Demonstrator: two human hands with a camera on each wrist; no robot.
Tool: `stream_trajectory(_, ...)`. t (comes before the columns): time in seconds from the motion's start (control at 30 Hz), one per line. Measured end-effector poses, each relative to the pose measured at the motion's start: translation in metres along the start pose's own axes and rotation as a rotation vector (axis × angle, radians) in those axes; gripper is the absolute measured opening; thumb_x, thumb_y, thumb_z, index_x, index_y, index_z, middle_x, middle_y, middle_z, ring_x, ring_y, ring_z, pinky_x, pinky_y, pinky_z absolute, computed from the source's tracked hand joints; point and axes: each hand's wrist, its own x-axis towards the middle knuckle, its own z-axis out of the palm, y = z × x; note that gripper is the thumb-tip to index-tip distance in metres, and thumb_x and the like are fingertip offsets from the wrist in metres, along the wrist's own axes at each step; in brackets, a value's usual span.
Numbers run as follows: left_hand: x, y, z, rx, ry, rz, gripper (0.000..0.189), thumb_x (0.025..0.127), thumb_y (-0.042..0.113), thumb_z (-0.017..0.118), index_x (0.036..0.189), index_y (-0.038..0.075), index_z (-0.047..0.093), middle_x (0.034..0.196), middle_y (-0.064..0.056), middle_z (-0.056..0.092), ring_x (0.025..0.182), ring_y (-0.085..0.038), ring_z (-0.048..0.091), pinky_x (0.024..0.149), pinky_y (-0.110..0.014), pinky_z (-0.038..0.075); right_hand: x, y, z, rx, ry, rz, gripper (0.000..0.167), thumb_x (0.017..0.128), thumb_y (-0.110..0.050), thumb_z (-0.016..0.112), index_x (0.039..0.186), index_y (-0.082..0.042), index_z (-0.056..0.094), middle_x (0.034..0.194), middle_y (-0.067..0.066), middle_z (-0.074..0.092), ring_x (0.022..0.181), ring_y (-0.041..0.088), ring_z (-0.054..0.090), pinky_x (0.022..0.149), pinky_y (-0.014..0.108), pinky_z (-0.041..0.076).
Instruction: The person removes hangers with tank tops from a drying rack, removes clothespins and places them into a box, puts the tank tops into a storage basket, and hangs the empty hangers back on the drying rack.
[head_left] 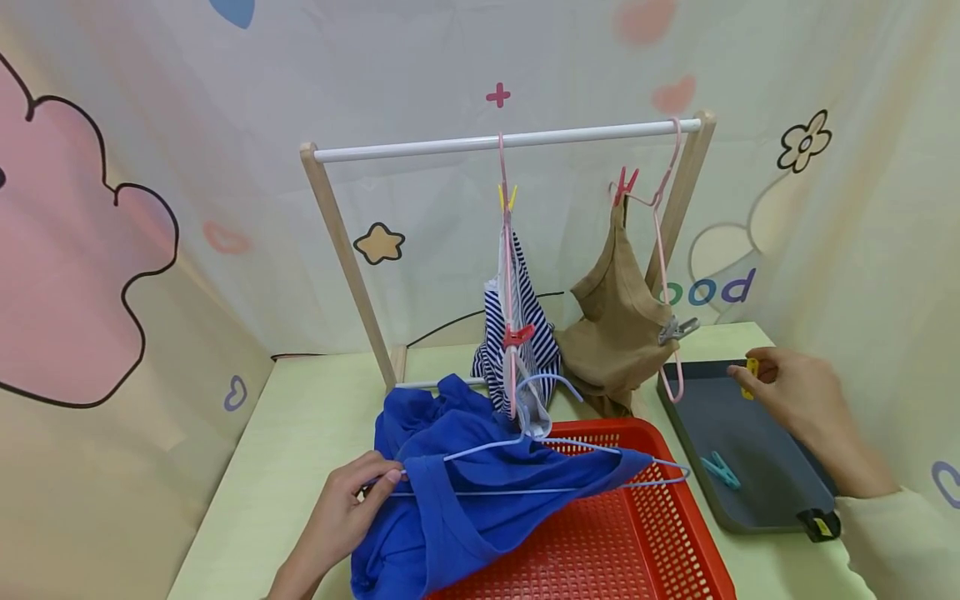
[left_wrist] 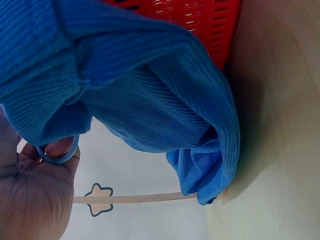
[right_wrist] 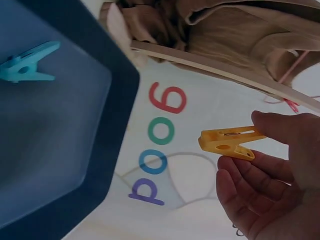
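Observation:
My left hand grips the left end of a light blue hanger, which carries a ribbed blue garment. The garment drapes over the red basket's left side, and in the left wrist view the hanger's rounded end shows between thumb and fingers. Over the grey tray, my right hand pinches a yellow clothespin between thumb and fingertips. A turquoise clothespin lies inside that tray.
A red perforated basket stands at the front. Behind it, a rack with a white bar bears pink hangers with a striped garment and a brown garment, clipped by clothespins. A black object sits at the tray's near corner.

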Motion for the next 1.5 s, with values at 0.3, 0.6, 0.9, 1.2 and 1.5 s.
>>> stream_trajectory(0.3, -0.001, -0.002, 0.001, 0.007, 0.007, 0.004, 0.023, 0.094, 0.002, 0.061, 0.097, 0.023, 0.070, 0.081, 0.011, 0.058, 0.065, 0.001, 0.047, 0.055, -0.019, 0.041, 0.003, 0.006, 0.030, -0.053, -0.218, -0.061, 0.035, 0.086, -0.027, 0.074, 0.096, 0.005, 0.067, 0.070, 0.006, 0.061, 0.061, 0.018, 0.051, 0.052, 0.028, 0.039)
stream_trajectory(0.6, 0.000, -0.001, 0.000, 0.003, -0.009, -0.025, 0.020, 0.097, 0.007, 0.060, 0.097, 0.024, 0.070, 0.081, 0.011, 0.058, 0.066, 0.000, 0.048, 0.055, -0.019, 0.042, 0.011, 0.011, 0.051, -0.064, -0.335, -0.035, 0.033, 0.086, -0.026, 0.072, 0.093, 0.006, 0.068, 0.070, 0.007, 0.063, 0.059, 0.016, 0.053, 0.053, 0.032, 0.047)
stream_trajectory(0.9, 0.000, -0.002, -0.001, 0.002, -0.022, -0.036, 0.018, 0.097, 0.009, 0.059, 0.097, 0.023, 0.070, 0.080, 0.011, 0.058, 0.066, 0.000, 0.049, 0.055, -0.019, 0.043, 0.013, 0.019, 0.075, -0.070, -0.454, 0.037, 0.026, 0.087, -0.020, 0.070, 0.093, 0.005, 0.067, 0.072, 0.008, 0.063, 0.062, 0.019, 0.055, 0.056, 0.034, 0.051)
stream_trajectory(1.2, 0.000, -0.005, 0.003, 0.010, 0.005, 0.016, 0.023, 0.092, -0.002, 0.061, 0.095, 0.018, 0.070, 0.078, 0.008, 0.057, 0.064, 0.001, 0.046, 0.053, -0.019, 0.041, 0.009, 0.024, 0.086, -0.080, -0.482, 0.021, 0.012, 0.083, -0.010, 0.065, 0.085, 0.001, 0.068, 0.067, 0.006, 0.060, 0.058, 0.018, 0.053, 0.050, 0.031, 0.044)
stream_trajectory(1.5, 0.001, -0.003, 0.002, 0.013, 0.004, 0.014, 0.023, 0.093, -0.002, 0.061, 0.096, 0.019, 0.070, 0.079, 0.009, 0.057, 0.064, 0.001, 0.046, 0.053, -0.019, 0.041, 0.006, 0.025, 0.089, -0.112, -0.456, -0.029, 0.008, 0.082, -0.007, 0.063, 0.074, -0.006, 0.063, 0.064, 0.004, 0.054, 0.057, 0.018, 0.047, 0.050, 0.030, 0.036)
